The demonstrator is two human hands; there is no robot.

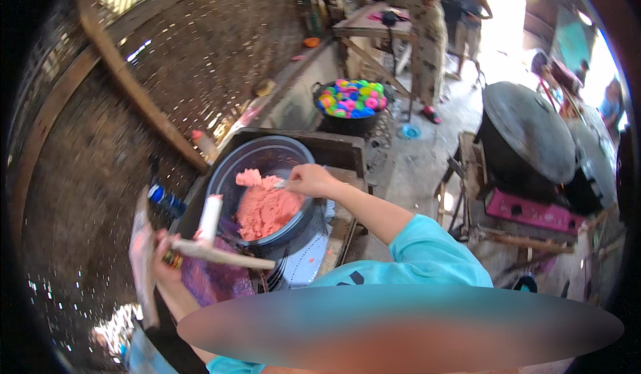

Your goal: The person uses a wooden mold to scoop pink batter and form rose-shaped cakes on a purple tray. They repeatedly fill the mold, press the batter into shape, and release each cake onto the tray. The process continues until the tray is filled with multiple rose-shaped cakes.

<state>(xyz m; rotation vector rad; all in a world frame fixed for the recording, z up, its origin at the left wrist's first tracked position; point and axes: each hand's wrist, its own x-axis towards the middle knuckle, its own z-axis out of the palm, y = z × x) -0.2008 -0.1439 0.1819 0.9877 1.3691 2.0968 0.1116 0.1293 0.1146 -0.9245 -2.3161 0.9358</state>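
A blue-grey plastic basin (294, 148) holds a mass of soft pink dough (270, 210). Over it, my right hand (312, 180) is closed on a small spoon-like utensil (280, 184), whose end carries a lump of the dough. To the basin's left, my left hand (167, 257) is wrapped round a wooden press-like tool (227, 255), made of a pale rod and a broad, pink-smeared board. A white tube (211, 219), with pink dough on its top end, stands up beside the rod; how it joins the tool is hard to make out.
A dark-framed wooden table (344, 227) carries the basin, with a blue-capped bottle (167, 200) at its left. Beyond stands a pot of colourful round items (352, 100). At right, a large lidded pot (527, 134) sits above a pink stove (534, 210). Other people stand farther back.
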